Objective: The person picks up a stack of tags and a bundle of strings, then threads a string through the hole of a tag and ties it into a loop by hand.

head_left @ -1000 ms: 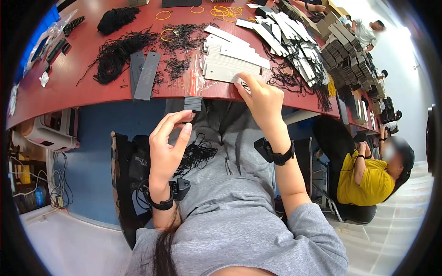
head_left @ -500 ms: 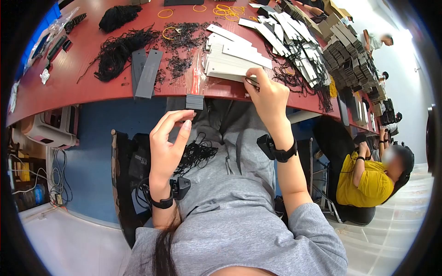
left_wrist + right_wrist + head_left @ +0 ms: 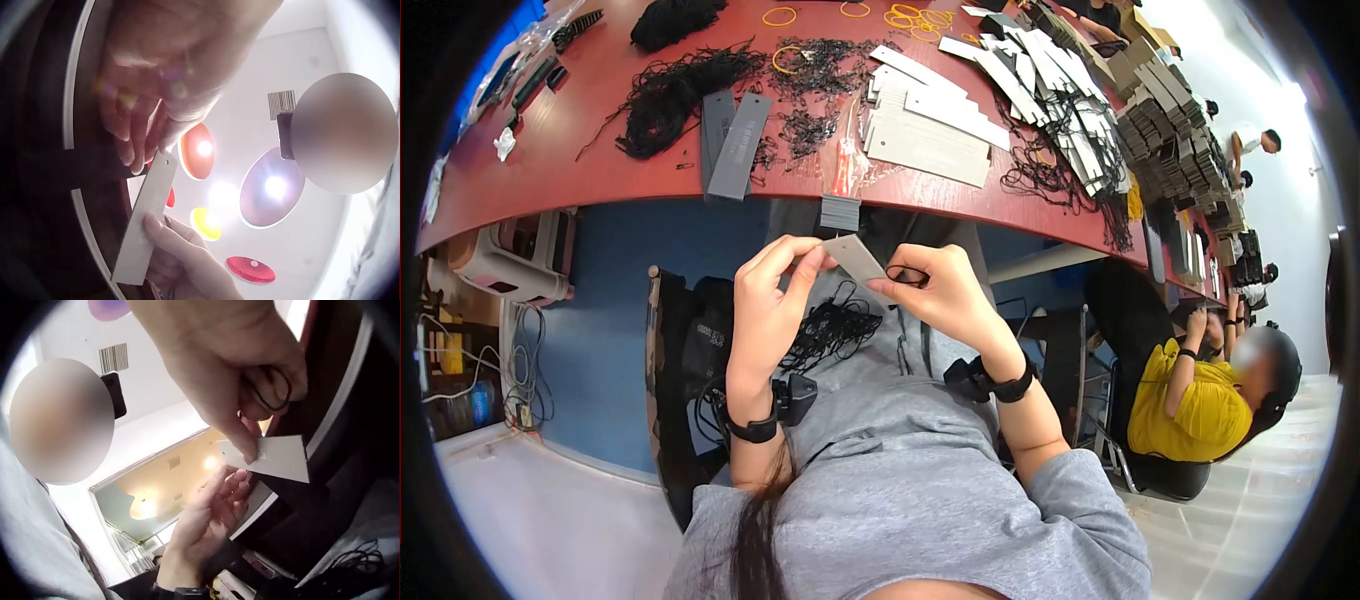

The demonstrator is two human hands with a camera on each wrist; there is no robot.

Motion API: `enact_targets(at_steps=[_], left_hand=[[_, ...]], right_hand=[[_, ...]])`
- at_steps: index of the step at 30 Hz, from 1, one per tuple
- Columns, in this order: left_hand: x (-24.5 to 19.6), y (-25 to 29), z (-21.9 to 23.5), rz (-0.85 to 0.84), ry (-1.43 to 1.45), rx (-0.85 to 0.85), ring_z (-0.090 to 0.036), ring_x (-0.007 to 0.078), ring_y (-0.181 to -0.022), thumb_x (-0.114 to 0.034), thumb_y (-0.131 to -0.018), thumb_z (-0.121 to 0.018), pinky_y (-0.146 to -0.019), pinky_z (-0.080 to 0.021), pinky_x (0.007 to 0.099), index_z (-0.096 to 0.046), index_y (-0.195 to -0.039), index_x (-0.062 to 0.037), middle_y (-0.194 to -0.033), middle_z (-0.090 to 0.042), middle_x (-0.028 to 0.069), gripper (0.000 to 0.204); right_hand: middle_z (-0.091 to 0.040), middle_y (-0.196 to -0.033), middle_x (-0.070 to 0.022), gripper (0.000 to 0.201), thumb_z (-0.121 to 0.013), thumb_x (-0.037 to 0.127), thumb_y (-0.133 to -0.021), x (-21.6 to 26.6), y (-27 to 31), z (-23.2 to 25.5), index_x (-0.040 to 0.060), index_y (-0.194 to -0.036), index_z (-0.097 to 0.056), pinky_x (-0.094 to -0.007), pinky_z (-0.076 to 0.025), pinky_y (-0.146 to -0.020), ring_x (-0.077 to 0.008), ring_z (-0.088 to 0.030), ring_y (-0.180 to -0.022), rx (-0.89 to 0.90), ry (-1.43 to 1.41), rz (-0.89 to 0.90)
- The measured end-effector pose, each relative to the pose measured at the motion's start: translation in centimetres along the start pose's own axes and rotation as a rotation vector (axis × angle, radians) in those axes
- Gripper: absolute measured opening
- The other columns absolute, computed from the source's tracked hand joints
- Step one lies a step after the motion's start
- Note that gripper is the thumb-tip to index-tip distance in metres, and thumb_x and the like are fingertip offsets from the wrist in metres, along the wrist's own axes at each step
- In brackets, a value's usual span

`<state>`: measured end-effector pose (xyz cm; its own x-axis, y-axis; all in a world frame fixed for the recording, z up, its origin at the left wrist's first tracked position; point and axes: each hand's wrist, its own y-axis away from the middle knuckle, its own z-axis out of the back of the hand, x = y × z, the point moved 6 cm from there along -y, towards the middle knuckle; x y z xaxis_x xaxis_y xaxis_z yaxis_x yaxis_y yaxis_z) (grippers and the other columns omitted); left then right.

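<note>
Between my two hands a light grey hang tag (image 3: 856, 260) is held above my lap, its small punched hole at the left end. My right hand (image 3: 940, 285) pinches the tag's face with the thumb, and a thin black cord loop (image 3: 281, 397) hangs around its curled fingers. At the holed end, my left hand (image 3: 768, 290) pinches the tag between thumb and fingertips. Just beyond the left fingertips, a stack of dark grey strips (image 3: 840, 213) shows at the table edge. Fanned pale tags (image 3: 930, 150) lie on the red table (image 3: 630, 185).
Two dark grey tags (image 3: 740, 148) and a black cord bundle (image 3: 665, 110) lie at the left. White tags tangled with cords (image 3: 1055, 85) spread at the right, beside stacked grey tags (image 3: 1170, 130). More black cord (image 3: 840, 325) rests on my lap. A person in yellow (image 3: 1185, 405) sits at right.
My right hand has left the fanned tags on the table and moved down and left, bringing one tag to my left hand. The left fingertips have closed at its holed end.
</note>
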<state>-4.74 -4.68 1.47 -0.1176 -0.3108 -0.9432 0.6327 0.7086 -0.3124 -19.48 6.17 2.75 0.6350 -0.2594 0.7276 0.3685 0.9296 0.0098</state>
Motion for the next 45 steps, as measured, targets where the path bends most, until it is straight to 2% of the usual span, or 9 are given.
enact_targets(at_steps=[3, 10, 12, 16, 18, 22, 29, 38, 45], left_hand=[[-0.1, -0.1, -0.2, 0.023, -0.121, -0.003, -0.058, 0.0113, -0.074, -0.01, -0.09, -0.062, -0.067, -0.046, 0.0248, -0.063, -0.092, 0.0031, -0.08, -0.063, 0.0054, 0.013], [0.1, -0.6, -0.2, -0.031, -0.171, -0.145, -0.052, 0.0111, -0.068, -0.011, -0.088, -0.066, -0.061, -0.041, 0.0239, -0.061, -0.088, 0.0028, -0.078, -0.061, 0.0051, 0.015], [-0.3, -0.6, 0.0, -0.163, -0.367, -0.246, -0.049, 0.0105, -0.062, -0.014, -0.087, -0.067, -0.057, -0.04, 0.0237, -0.061, -0.082, 0.0016, -0.071, -0.059, 0.0037, 0.017], [-0.5, -0.1, 0.9, -0.043, -0.455, -0.248, -0.052, 0.0084, -0.059, -0.016, -0.088, -0.067, -0.055, -0.041, 0.0233, -0.062, -0.077, 0.0015, -0.066, -0.061, 0.0029, 0.022], [0.6, 0.0, 0.4, 0.164, -0.174, -0.057, -0.059, 0.0071, -0.061, -0.019, -0.09, -0.065, -0.054, -0.042, 0.0222, -0.063, -0.076, 0.0026, -0.067, -0.065, 0.0041, 0.026], [0.4, 0.4, -1.4, 0.123, 0.087, 0.091, -0.06, 0.0082, -0.061, -0.022, -0.089, -0.067, -0.052, -0.042, 0.023, -0.069, -0.084, 0.0001, -0.072, -0.068, 0.0062, 0.023], [-0.8, 0.8, -2.9, 0.051, -0.086, 0.368, -0.06, 0.0095, -0.064, -0.027, -0.08, -0.076, -0.054, -0.045, 0.0246, -0.068, -0.093, 0.0003, -0.076, -0.067, 0.0072, 0.031], [1.1, 1.3, -2.1, 0.366, 0.36, 0.404, -0.064, 0.0079, -0.073, -0.017, -0.082, -0.074, -0.062, -0.048, 0.0217, -0.063, -0.094, -0.0003, -0.081, -0.066, 0.0039, 0.023], [-0.5, 0.9, -1.1, 0.196, 0.192, 0.153, -0.061, 0.0105, -0.078, -0.012, -0.076, -0.079, -0.064, -0.047, 0.0229, -0.056, -0.1, -0.0034, -0.086, -0.065, 0.0039, 0.034]], right_hand=[[-0.061, -0.062, -0.0133, 0.027, -0.074, 0.027, -0.076, -0.7, -0.7, -1.3, 0.0022, -0.078, -0.065, -0.034, -0.046, -0.053, -0.0293, -0.063, -0.059, 0.054, 0.039, -0.009], [-0.064, -0.067, -0.0141, 0.028, -0.075, 0.029, -0.077, -0.4, -1.9, -2.3, 0.0031, -0.082, -0.065, -0.0345, -0.047, -0.056, -0.0302, -0.064, -0.063, 0.068, 0.071, 0.022], [-0.062, -0.065, -0.0133, 0.03, -0.072, 0.027, -0.081, -0.3, -1.7, -1.7, 0.0045, -0.097, -0.062, -0.0326, -0.045, -0.055, -0.024, -0.063, -0.059, -0.022, 0.115, 0.075], [-0.058, -0.063, -0.0054, 0.031, -0.065, 0.025, -0.089, -0.7, -0.7, -0.3, 0.006, -0.11, -0.055, -0.0271, -0.042, -0.053, -0.0114, -0.054, -0.056, -0.016, -0.22, -0.075], [-0.052, -0.068, 0.0045, 0.023, -0.059, 0.021, -0.095, -0.3, -0.3, -0.7, 0.0054, -0.112, -0.054, -0.0193, -0.032, -0.05, -0.0032, -0.043, -0.057, 0.17, -0.651, -0.104], [-0.051, -0.07, 0.0035, 0.027, -0.055, 0.02, -0.097, 1.6, 0.1, -0.7, 0.0038, -0.118, -0.052, -0.0195, -0.043, -0.057, -0.0037, -0.051, -0.065, 0.282, -0.777, -0.1], [-0.054, -0.094, -0.0024, 0.042, -0.054, 0.013, -0.095, 2.1, 0.4, -1.1, 0.0034, -0.135, -0.044, -0.0253, -0.053, -0.076, -0.0106, -0.058, -0.089, 0.349, -0.88, 0.014], [-0.058, -0.104, -0.0097, 0.051, -0.049, 0.005, -0.088, 1.7, 1.0, -0.6, 0.0002, -0.138, -0.041, -0.0319, -0.055, -0.086, -0.0162, -0.06, -0.098, 0.31, -1.129, -0.082], [-0.059, -0.105, -0.011, 0.049, -0.044, -0.002, -0.088, 0.9, 0.8, -0.4, -0.0009, -0.137, -0.041, -0.0303, -0.057, -0.082, -0.0196, -0.063, -0.097, 0.285, -1.17, -0.118]])
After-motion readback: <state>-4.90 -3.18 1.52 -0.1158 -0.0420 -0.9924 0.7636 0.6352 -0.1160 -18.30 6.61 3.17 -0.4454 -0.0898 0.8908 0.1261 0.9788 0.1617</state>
